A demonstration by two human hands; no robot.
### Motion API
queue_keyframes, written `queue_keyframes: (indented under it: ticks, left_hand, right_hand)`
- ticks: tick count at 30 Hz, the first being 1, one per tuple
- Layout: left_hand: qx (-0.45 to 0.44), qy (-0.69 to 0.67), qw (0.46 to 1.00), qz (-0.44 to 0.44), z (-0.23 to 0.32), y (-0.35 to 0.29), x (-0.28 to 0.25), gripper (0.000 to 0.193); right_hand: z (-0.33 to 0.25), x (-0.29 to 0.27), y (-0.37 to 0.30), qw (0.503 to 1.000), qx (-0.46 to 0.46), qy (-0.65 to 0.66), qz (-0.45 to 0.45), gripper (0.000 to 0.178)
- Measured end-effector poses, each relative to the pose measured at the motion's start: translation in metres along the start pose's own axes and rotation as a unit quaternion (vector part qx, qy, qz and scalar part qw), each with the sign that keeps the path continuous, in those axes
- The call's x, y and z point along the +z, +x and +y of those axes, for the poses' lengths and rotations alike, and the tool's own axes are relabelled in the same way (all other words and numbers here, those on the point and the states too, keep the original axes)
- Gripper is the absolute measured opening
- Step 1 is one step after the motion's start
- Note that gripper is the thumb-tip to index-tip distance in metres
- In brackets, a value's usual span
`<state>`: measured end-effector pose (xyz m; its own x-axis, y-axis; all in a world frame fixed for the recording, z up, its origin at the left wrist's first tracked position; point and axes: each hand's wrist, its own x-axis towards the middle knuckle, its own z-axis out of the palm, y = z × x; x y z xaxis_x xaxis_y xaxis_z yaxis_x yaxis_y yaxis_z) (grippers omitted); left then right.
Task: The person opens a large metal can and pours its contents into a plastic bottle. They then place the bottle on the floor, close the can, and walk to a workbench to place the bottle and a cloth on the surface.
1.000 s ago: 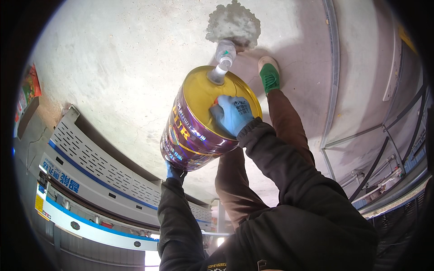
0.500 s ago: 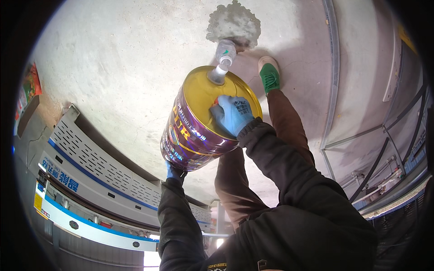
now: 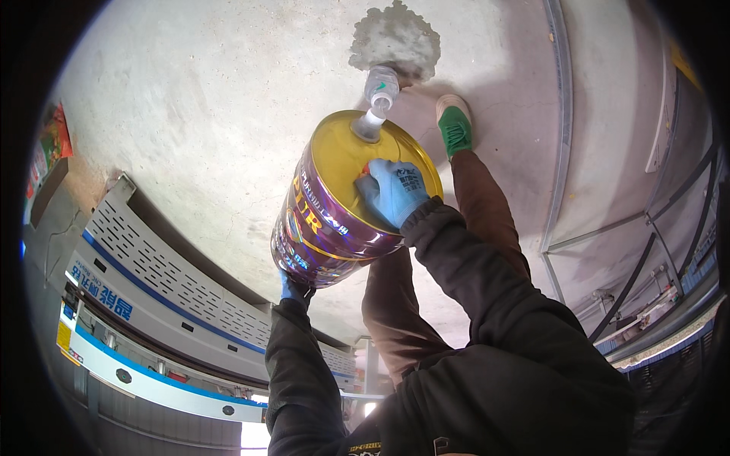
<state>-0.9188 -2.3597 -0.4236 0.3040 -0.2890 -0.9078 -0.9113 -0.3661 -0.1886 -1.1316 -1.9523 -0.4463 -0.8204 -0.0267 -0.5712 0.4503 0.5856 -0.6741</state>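
A big tin (image 3: 334,209) with a purple wall and yellow top is held tipped, spout (image 3: 371,125) pointing far. The right hand (image 3: 395,190), in a blue glove, lies flat on the yellow top near its right edge. The left hand (image 3: 293,287), also gloved blue, grips the tin's near bottom rim from below. Just past the spout a small clear bottle (image 3: 381,85) stands on the concrete floor (image 3: 198,114), beside a rough grey patch (image 3: 395,38). A green shoe (image 3: 455,125) is planted right of the tin. A white perforated panel (image 3: 144,289) with a blue stripe lies at near left.
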Motion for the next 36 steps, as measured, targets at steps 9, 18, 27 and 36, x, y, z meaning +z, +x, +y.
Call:
queue_keyframes:
  ticks: [9,18,27,36]
  left_hand:
    - [-0.004,-0.012,1.000,0.014,-0.0018,0.0037,-0.0017,0.086]
    - [0.012,-0.016,1.000,-0.005,-0.0034,0.0002,-0.0021,0.084]
    - [0.003,-0.012,1.000,-0.002,-0.0038,0.0021,-0.0015,0.084]
    - [0.009,-0.016,1.000,-0.008,-0.0052,-0.0018,0.0017,0.083]
  right_hand:
    - [-0.0020,-0.0023,0.0003,1.000,0.009,-0.003,-0.024,0.027]
    - [-0.0018,-0.0020,-0.0008,1.000,0.004,-0.003,-0.018,0.028]
    - [-0.0041,-0.0041,-0.0013,1.000,0.013,-0.002,-0.029,0.027]
    - [-0.0032,-0.0024,-0.0019,1.000,-0.002,0.008,-0.016,0.025]
